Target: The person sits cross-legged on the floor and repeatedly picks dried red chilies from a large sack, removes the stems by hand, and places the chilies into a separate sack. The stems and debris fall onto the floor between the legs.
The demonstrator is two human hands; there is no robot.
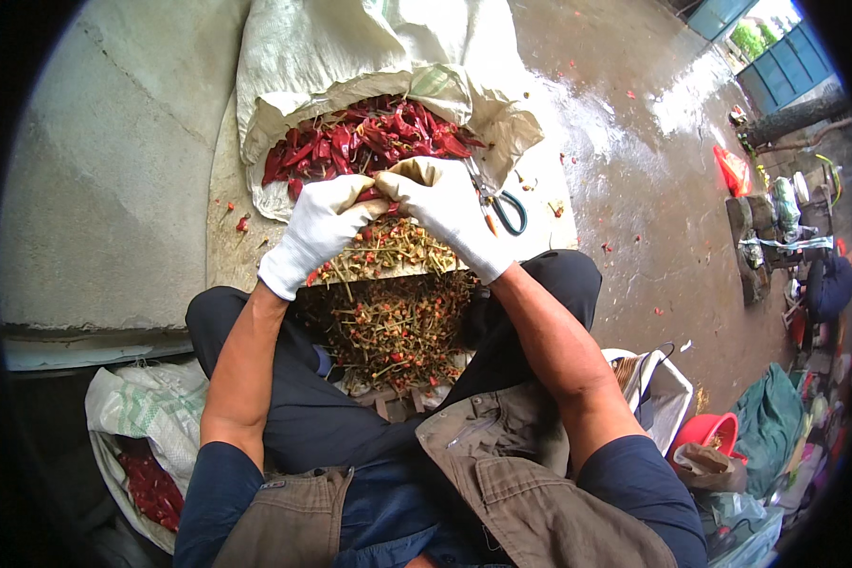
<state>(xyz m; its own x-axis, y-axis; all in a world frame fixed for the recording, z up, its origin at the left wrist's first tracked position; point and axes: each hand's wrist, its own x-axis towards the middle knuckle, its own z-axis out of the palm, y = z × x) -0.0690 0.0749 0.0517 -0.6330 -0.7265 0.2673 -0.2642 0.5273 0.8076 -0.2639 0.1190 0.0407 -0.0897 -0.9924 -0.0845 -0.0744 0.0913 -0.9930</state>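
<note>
White gloves with soiled fingertips cover both hands, which meet just below the mouth of a white woven sack (312, 42). Between the fingers of my left hand (330, 224) and my right hand (433, 199) is a red dried chili pepper (370, 194), partly hidden by the fingers. A heap of dried red chilies (369, 135) spills from the sack above them. Scissors with dark handles (509, 213) lie right of my right hand. Cut chili stems (405, 248) cover the board's near edge, and a larger pile of stems (397, 326) lies below, between the knees.
A concrete slab (113, 163) is at the left, above another woven sack of red chilies (153, 486). The wet floor (625, 163) stretches off to the right. A red plastic basin (710, 433), a green cloth (767, 426) and plastic bags stand at the lower right.
</note>
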